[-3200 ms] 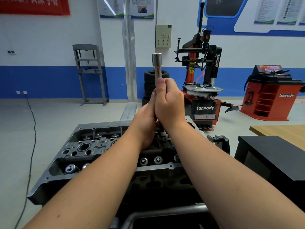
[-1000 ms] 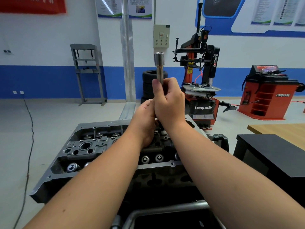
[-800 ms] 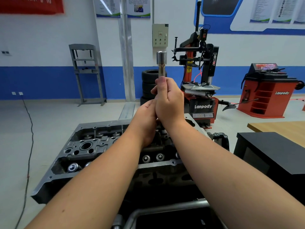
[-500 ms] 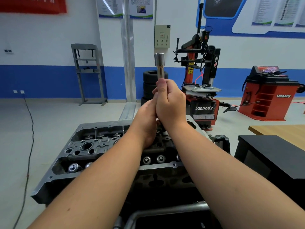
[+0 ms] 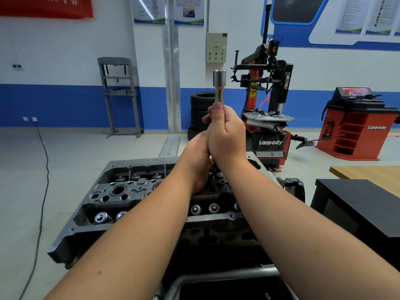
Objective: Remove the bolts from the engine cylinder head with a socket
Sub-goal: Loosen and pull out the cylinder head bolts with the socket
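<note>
Behind you stands a workshop with a blue-banded wall, a tire changer (image 5: 267, 105) and stacked tires (image 5: 200, 113), and right in front of you sits the engine cylinder head (image 5: 121, 191).

Your right hand (image 5: 225, 135) is wrapped round the shaft of the long socket tool (image 5: 219, 87), thumb laid up along it, while your left hand (image 5: 198, 154) curls in just below and touches the right. You appear to stack both hands this way to keep the tool upright over one spot in the head and to turn it with more force. Its wide end points up, well above your fists; the lower end is hidden behind your hands, so whether it is seated on a bolt cannot be told.

Open cavities in the head hold valve springs (image 5: 104, 217) and round caps (image 5: 205, 208) along the near edge. No loose bolts show anywhere, so the job looks early or mid-way.
</note>
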`<state>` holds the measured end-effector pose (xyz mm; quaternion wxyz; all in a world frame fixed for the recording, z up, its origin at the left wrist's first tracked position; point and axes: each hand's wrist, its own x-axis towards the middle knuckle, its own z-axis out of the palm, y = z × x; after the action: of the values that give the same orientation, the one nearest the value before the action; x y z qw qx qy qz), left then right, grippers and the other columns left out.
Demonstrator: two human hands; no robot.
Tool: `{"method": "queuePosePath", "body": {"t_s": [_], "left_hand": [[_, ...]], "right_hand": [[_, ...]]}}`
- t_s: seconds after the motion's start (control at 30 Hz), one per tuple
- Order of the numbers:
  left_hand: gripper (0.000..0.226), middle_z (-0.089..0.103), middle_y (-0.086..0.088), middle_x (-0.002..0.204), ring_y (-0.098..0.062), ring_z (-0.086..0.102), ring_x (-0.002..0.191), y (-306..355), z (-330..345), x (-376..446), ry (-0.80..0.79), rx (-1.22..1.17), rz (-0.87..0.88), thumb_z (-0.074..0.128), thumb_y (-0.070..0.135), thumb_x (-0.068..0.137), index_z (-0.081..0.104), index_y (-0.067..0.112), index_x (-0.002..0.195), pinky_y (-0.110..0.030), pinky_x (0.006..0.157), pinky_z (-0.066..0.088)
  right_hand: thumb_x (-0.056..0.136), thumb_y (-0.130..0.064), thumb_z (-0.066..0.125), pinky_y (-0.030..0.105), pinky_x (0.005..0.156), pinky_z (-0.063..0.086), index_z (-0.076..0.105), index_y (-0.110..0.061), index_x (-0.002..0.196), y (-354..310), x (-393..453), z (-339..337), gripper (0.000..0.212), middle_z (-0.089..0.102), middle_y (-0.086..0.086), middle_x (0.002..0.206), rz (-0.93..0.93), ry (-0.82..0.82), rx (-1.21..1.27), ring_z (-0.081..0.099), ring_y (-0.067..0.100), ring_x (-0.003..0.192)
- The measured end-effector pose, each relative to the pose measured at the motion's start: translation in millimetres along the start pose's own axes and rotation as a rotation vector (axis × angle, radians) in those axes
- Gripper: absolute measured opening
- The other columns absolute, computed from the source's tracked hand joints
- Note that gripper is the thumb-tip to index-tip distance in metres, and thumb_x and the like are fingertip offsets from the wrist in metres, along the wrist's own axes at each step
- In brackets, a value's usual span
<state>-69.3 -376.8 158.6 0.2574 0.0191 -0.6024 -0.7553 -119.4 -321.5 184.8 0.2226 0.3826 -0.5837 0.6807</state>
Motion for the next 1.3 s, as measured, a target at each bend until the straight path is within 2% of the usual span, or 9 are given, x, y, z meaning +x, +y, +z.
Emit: {"method": "queuePosePath", "body": {"t_s": [0.23,0.4,0.53,0.63,0.8,0.93,1.03,1.13,1.3], "left_hand": [[0.019,0.074,-0.004,0.097,-0.017,0.065,0.082,-0.5,2.9,-2.1,-0.024,0.056,0.015,0.056,0.031,0.107,0.072,0.021,0.112,-0.031,0.071,0.054],[0.004,0.072,0.003,0.084,-0.015,0.063,0.083,-3.8,3.8,0.3,0.004,0.061,0.064,0.064,0.019,0.102,0.065,0.017,0.105,-0.041,0.087,0.048],[0.029,0.077,-0.008,0.105,-0.011,0.07,0.091,-2.0,4.4,-2.2,-0.043,0.119,0.072,0.047,0.024,0.108,0.066,0.008,0.123,-0.023,0.073,0.057],[0.037,0.074,-0.016,0.11,-0.016,0.068,0.096,-2.9,5.1,-3.3,-0.045,0.151,0.074,0.041,0.026,0.109,0.067,0.003,0.119,-0.034,0.083,0.056],[0.028,0.074,0.005,0.084,-0.008,0.068,0.079,-5.9,4.9,-2.0,-0.047,0.161,0.083,0.047,0.034,0.11,0.067,0.016,0.102,-0.024,0.067,0.055],[0.022,0.072,0.0,0.089,-0.019,0.065,0.084,-8.8,4.2,0.0,0.029,0.14,0.113,0.062,0.039,0.103,0.064,0.017,0.103,-0.041,0.081,0.05],[0.046,0.078,0.005,0.109,-0.012,0.072,0.099,-4.3,4.8,-1.3,-0.039,0.134,0.073,0.043,0.06,0.104,0.07,0.025,0.116,-0.029,0.082,0.055],[0.043,0.077,0.0,0.103,-0.01,0.071,0.092,-3.1,5.6,-3.6,-0.034,0.128,0.072,0.039,0.047,0.111,0.072,0.02,0.108,-0.025,0.076,0.056],[0.031,0.074,-0.018,0.105,-0.023,0.063,0.091,-1.1,8.2,-5.5,-0.004,0.138,0.073,0.056,0.038,0.106,0.068,0.01,0.113,-0.042,0.084,0.052]], "right_hand": [[0.095,-0.043,0.065,0.015,0.064,0.044,0.051,-0.032,0.089,-2.2,3.1,-13.7,0.019,0.057,-0.011,0.073,-0.022,-0.026,0.003,0.055,-0.002,0.065],[0.099,-0.037,0.061,0.04,0.065,0.055,0.061,-0.011,0.083,-16.8,22.1,-19.2,0.031,0.067,0.005,0.074,0.007,-0.053,0.025,0.063,0.018,0.064],[0.104,-0.038,0.05,0.034,0.063,0.054,0.064,-0.012,0.087,-17.9,21.1,-12.2,0.034,0.072,0.002,0.074,0.062,-0.223,0.081,0.064,0.012,0.059],[0.103,-0.043,0.045,0.037,0.067,0.055,0.064,-0.006,0.091,-14.1,24.5,-15.9,0.043,0.071,0.0,0.071,0.021,-0.25,0.016,0.065,0.012,0.062],[0.093,-0.036,0.068,0.038,0.064,0.053,0.059,-0.016,0.093,2.7,16.4,-31.2,0.022,0.065,0.006,0.07,-0.085,-0.121,-0.028,0.063,0.02,0.066],[0.094,-0.03,0.069,0.02,0.059,0.046,0.056,-0.015,0.084,6.0,12.2,-31.2,0.022,0.056,-0.01,0.068,-0.177,-0.045,-0.11,0.056,0.005,0.062],[0.101,-0.028,0.055,0.019,0.064,0.048,0.063,-0.01,0.093,5.4,9.3,-27.6,0.022,0.062,-0.008,0.073,-0.196,-0.095,-0.157,0.061,0.005,0.069],[0.104,-0.026,0.047,0.027,0.067,0.048,0.064,-0.009,0.097,7.6,7.8,-28.7,0.024,0.065,-0.003,0.078,-0.198,-0.095,-0.164,0.063,0.012,0.073],[0.092,-0.036,0.069,0.008,0.063,0.04,0.058,-0.01,0.098,8.3,7.4,-32.9,0.029,0.058,-0.01,0.076,-0.215,-0.061,-0.157,0.058,0.005,0.071]]}}
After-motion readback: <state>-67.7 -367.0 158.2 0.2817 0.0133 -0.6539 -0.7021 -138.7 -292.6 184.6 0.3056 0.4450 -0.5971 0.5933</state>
